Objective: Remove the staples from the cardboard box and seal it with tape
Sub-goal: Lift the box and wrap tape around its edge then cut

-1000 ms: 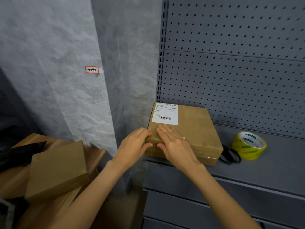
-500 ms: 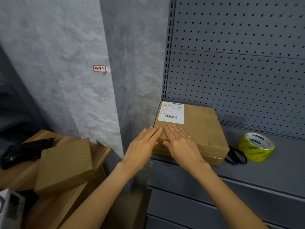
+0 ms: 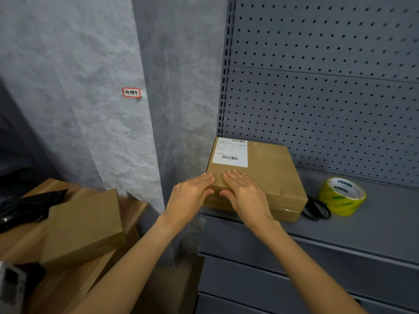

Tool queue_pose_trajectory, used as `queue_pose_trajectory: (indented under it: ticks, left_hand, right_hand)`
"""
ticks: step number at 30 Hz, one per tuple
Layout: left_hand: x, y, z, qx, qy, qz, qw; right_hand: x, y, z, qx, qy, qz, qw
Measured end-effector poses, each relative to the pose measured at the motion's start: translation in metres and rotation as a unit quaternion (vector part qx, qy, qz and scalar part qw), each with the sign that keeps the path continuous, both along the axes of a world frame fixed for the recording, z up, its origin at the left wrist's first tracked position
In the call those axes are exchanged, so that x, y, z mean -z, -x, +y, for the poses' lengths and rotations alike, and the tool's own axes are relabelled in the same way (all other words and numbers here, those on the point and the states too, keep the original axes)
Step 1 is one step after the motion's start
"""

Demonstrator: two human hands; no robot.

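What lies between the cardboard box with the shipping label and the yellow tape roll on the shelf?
In the head view, black-handled scissors lie on the grey shelf between the cardboard box and the tape roll.

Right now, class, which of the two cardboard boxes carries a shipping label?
The cardboard box on the grey shelf, under both hands; the plain box on the wooden table bears none.

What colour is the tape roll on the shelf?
Yellow, with green print on its white inner core; the tape roll shows only in the head view.
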State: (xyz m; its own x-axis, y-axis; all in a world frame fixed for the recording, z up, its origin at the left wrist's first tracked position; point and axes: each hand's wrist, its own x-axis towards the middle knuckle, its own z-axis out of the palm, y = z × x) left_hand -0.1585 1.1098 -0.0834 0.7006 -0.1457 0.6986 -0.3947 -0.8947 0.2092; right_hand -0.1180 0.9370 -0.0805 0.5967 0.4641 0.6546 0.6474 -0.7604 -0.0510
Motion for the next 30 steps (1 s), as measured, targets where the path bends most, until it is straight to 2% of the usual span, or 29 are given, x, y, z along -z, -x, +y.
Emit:
queue_pose_trajectory:
  ticks: [2,4,6,9,11,14,16,19,21,24,26,30]
  left_hand:
    - [-0.004,-0.001,0.0,0.004,0.042,0.036,0.998]
    - [-0.014,-0.003,0.003,0.014,0.132,0.11,0.985]
    - [-0.024,-0.007,0.006,0.043,0.218,0.186,0.957]
    - [-0.037,-0.014,0.004,0.05,0.33,0.248,0.909]
    - [-0.041,-0.02,-0.001,0.035,0.372,0.29,0.881]
    - [-0.038,-0.026,-0.008,0.02,0.396,0.33,0.857]
    - [-0.036,-0.027,-0.013,0.014,0.424,0.345,0.838]
    - [-0.035,-0.03,-0.02,0.012,0.501,0.377,0.779]
    - [-0.032,-0.033,-0.023,0.033,0.539,0.403,0.739]
    - [-0.028,-0.038,-0.027,0.049,0.566,0.419,0.708]
    - [-0.03,-0.041,-0.029,0.055,0.587,0.419,0.69]
    - [-0.032,-0.047,-0.03,0.057,0.605,0.426,0.671]
  right_hand:
    - [-0.005,0.001,0.0,-0.009,0.003,0.039,0.999]
    - [-0.014,0.003,-0.002,-0.016,0.007,0.106,0.994]
    - [-0.023,0.001,-0.005,-0.022,0.004,0.179,0.984]
    - [-0.044,0.001,-0.012,0.005,-0.079,0.249,0.965]
    - [-0.057,-0.001,-0.023,0.039,-0.119,0.258,0.958]
    - [-0.064,-0.009,-0.049,0.084,-0.171,0.285,0.94]
    - [-0.062,-0.014,-0.067,0.125,-0.217,0.306,0.918]
    - [-0.053,-0.018,-0.091,0.181,-0.297,0.348,0.871]
    - [-0.043,-0.021,-0.102,0.186,-0.361,0.405,0.819]
    - [-0.026,-0.023,-0.112,0.149,-0.456,0.478,0.736]
    - [-0.019,-0.021,-0.113,0.145,-0.476,0.479,0.723]
    - [-0.015,-0.02,-0.113,0.157,-0.476,0.46,0.733]
